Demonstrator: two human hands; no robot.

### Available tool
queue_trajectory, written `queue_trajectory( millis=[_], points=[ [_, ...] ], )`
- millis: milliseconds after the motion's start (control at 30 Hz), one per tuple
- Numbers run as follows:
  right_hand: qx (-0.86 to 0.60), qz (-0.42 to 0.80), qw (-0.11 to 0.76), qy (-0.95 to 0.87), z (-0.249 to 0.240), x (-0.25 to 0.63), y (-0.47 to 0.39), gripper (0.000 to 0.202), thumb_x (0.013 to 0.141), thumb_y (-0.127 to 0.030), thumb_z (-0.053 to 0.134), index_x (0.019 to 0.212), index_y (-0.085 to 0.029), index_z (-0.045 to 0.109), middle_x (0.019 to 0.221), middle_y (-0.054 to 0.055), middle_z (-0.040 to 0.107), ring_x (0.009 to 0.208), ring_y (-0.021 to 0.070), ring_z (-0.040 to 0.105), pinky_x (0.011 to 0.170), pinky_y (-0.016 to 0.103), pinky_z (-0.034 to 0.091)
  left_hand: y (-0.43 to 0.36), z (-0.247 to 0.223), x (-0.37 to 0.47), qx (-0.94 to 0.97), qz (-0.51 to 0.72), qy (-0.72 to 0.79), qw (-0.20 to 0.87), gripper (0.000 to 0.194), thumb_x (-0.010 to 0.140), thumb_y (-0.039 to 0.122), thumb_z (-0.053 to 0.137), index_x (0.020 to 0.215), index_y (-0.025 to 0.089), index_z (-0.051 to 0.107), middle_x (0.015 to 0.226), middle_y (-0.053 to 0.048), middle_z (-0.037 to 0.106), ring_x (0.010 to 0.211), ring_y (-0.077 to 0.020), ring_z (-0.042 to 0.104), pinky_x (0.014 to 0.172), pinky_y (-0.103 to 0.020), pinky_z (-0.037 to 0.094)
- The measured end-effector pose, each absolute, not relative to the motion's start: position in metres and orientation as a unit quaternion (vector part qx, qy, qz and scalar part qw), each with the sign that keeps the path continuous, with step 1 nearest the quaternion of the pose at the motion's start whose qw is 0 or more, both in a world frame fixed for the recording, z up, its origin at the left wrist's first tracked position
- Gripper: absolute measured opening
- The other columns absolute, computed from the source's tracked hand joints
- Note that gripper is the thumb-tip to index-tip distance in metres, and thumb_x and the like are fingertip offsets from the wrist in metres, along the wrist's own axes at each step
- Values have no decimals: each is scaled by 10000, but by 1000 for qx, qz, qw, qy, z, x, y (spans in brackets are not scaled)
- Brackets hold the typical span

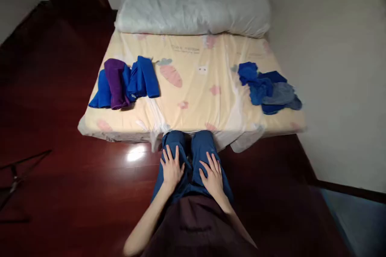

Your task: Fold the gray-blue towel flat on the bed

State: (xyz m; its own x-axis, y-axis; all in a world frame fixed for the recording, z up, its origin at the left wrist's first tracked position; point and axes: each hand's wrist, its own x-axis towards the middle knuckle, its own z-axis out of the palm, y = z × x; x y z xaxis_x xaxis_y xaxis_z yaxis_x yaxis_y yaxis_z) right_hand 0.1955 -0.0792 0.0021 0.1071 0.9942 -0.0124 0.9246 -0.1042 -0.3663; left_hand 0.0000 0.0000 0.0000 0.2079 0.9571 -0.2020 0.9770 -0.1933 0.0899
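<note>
My left hand (172,169) lies flat on my left thigh, fingers spread, holding nothing. On my right thigh rests my right hand (212,174), also open with its fingers apart. Beyond my knees is a bed with a pale yellow sheet (193,108) printed with carrots and flowers. At its left side lie several rolled or folded cloths: a purple cloth (116,82) on top of blue ones, beside a folded blue cloth (148,76). Toward the right side is a loose, crumpled heap of blue and grey-blue cloths (261,89). Neither hand touches any cloth.
A large bundle in whitish plastic (193,4) lies across the back of the bed. The wall (331,88) stands close on the right. Dark red flooring (90,192) surrounds the bed, and thin dark stand legs (14,174) show at the far left.
</note>
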Motion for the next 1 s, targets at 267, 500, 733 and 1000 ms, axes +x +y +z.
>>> queue_trajectory(
  millis=[267, 500, 733, 1000],
  points=[
    [-733, 142, 177, -642, 9, 199, -64, 335, 991, -214, 580, 1258, -268, 775, 1750, 19, 323, 1647, 316, 258, 1304, 621, 302, 49, 8, 36, 775, -78, 627, 22, 930, 1000, 513, 620, 1722, 119, 187, 1716, -358, 188, 1498, -543, 379, 1000, -636, 541],
    [-723, 162, 224, -633, 11, 204, -61, 336, 933, -190, 656, 1235, -275, 776, 1748, 14, 332, 1649, 314, 251, 1310, 623, 289, 44, -2, 33, 785, -54, 617, -30, 837, 1036, 514, 515, 1709, 96, 246, 1694, -367, 225, 1464, -529, 404, 928, -614, 572],
    [-691, 230, 362, -582, 5, 222, -52, 349, 933, -216, 667, 1267, -276, 745, 1573, 71, 591, 1530, 300, 463, 1260, 578, 390, 72, 8, 44, 751, -51, 657, 50, 843, 1003, 523, 552, 1699, 122, 295, 1634, -344, 318, 1308, -474, 529, 874, -577, 587],
    [-762, 226, 507, -332, 4, 372, 43, 590, 871, -308, 623, 1449, -188, 598, 1478, 169, 610, 1127, 239, 693, 929, 380, 607, 99, 5, 44, 711, -10, 694, 111, 809, 994, 590, 512, 1665, 167, 356, 1536, -270, 431, 1266, -448, 550, 926, -540, 553]
  ],
)
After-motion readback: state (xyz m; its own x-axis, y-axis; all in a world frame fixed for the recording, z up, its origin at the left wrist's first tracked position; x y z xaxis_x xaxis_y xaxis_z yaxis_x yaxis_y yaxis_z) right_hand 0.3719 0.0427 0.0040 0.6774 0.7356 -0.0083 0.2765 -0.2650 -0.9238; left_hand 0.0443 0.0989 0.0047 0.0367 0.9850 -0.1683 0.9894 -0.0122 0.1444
